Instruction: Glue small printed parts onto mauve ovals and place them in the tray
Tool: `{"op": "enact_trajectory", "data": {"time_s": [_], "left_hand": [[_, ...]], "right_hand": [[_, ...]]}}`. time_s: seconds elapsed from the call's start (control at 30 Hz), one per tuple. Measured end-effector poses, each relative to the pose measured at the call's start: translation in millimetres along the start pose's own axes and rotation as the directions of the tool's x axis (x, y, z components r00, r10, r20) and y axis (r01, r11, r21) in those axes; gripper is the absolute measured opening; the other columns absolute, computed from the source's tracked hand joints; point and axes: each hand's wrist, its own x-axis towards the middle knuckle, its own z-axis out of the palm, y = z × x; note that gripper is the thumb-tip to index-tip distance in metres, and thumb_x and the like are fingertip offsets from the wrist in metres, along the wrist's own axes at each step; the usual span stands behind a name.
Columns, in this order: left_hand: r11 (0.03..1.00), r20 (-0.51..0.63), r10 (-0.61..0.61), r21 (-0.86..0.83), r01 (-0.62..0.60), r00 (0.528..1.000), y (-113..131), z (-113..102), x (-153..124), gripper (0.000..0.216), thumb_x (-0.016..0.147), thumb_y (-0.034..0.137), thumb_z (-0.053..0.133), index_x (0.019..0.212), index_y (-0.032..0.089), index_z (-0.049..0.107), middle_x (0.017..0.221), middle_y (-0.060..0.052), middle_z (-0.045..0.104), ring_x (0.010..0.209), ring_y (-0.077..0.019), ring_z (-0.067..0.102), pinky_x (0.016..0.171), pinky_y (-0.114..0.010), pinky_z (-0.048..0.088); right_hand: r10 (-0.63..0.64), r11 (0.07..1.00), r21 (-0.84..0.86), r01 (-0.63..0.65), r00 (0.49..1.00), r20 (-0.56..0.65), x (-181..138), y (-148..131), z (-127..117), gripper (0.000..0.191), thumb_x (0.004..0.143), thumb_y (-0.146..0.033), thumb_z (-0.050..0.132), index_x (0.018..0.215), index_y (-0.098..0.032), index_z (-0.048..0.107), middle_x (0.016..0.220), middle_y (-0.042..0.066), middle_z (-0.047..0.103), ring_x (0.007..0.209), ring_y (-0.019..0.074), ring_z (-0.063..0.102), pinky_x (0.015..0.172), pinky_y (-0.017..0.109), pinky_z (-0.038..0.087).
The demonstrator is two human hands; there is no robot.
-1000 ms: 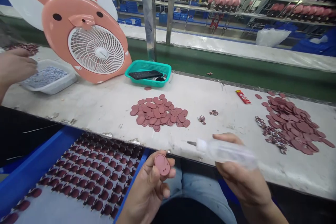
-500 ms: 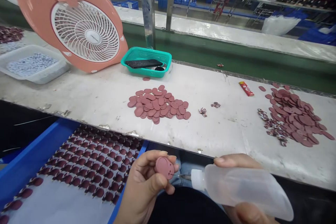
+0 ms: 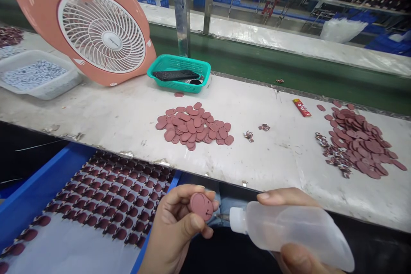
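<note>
Pink disc (image 3: 201, 206), pinched — between left fingers (image 3: 180, 193)

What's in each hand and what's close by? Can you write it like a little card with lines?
Left hand: holds a pink disc
Right hand: holds a clear squeeze bottle
Bottle tip: thin metal nozzle, right by the disc
Beside the hands: blue-framed tray with rows of dark pink pieces
On the bench: two piles of pink discs, teal basket
Behind: pig-shaped fan
</note>
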Motion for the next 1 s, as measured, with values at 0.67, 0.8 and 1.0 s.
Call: {"op": "enact_trajectory", "data": {"time_s": [0.67, 0.8, 1.0], "left_hand": [[1.000, -0.027, 0.016, 0.010, -0.016, 1.000, -1, -1, 0, 0.039, 0.047, 0.036, 0.101, 0.080, 0.027, 0.082, 0.078, -0.003, 0.082, 0.069, -0.0194, 0.076, 0.045, -0.015, 0.052], [0.999, -0.036, 0.035, 0.025, -0.034, 0.999, -1, -1, -1, 0.040, 0.047, 0.037, 0.101, 0.080, 0.027, 0.082, 0.079, -0.003, 0.082, 0.070, -0.0199, 0.076, 0.045, -0.015, 0.052], [0.998, -0.052, 0.045, 0.035, -0.043, 0.998, -1, -1, 0, 0.042, 0.045, 0.038, 0.101, 0.080, 0.026, 0.082, 0.078, -0.003, 0.081, 0.069, -0.0190, 0.075, 0.045, -0.015, 0.052]], "right_hand": [[0.016, 1.000, 0.012, -0.015, 0.998, -0.065, 1, 0, 9, 0.030, 0.091, -0.058, 0.067, 0.116, -0.040, 0.066, 0.068, 0.000, 0.058, 0.048, 0.0195, 0.049, 0.046, 0.034, 0.036], [-0.011, 1.000, 0.008, 0.012, 0.996, -0.088, 3, 1, 10, 0.030, 0.089, -0.055, 0.071, 0.112, -0.036, 0.070, 0.066, 0.001, 0.059, 0.045, 0.0182, 0.046, 0.043, 0.033, 0.035], [-0.016, 0.999, 0.037, 0.020, 0.993, -0.113, 5, -1, 11, 0.029, 0.090, -0.054, 0.070, 0.112, -0.034, 0.069, 0.068, 0.001, 0.061, 0.047, 0.0181, 0.049, 0.044, 0.033, 0.033]]}}
